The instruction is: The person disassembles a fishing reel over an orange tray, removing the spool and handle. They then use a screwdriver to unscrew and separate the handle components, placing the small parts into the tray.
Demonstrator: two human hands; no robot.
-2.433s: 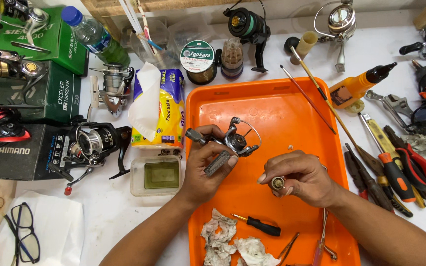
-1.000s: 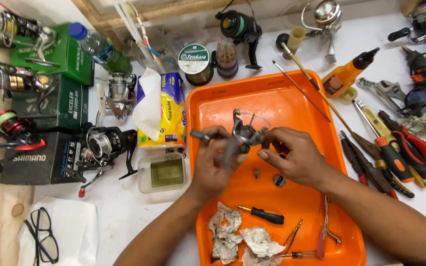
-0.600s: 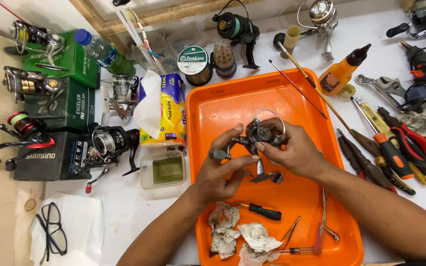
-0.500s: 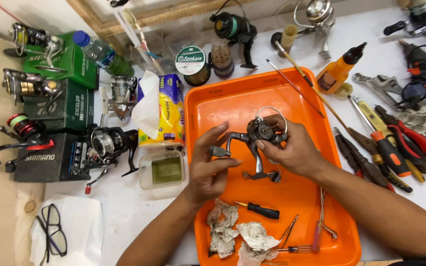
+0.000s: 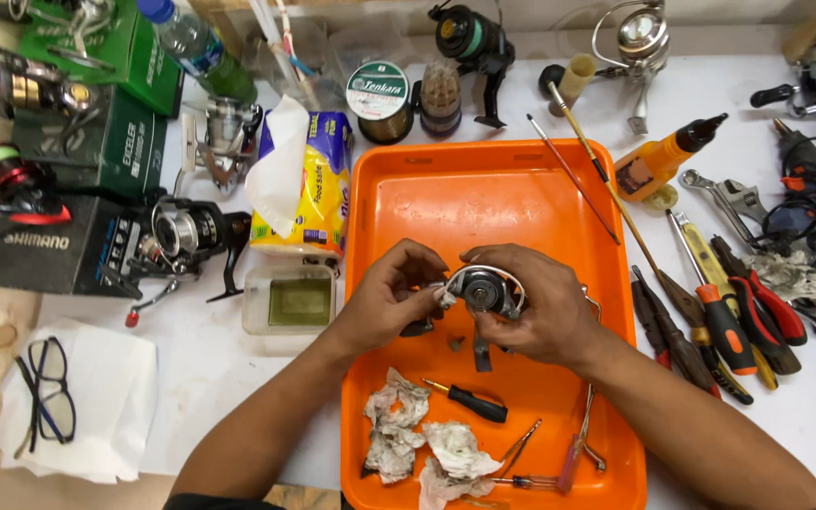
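Cupping reel body [image 5: 484, 291], both hands curled

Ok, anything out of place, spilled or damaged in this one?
Nothing spilled or broken that I can see. Both hands, left and right, hold a fishing reel over the orange tray. Crumpled, dirty paper wads and a small screwdriver lie loose in the tray; that looks like ordinary work mess.

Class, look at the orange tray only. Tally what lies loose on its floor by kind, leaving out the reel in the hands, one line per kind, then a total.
Crumpled wipes: 2
Black-handled screwdriver: 1
Slim metal tools along the bottom right: 3
Total: 6
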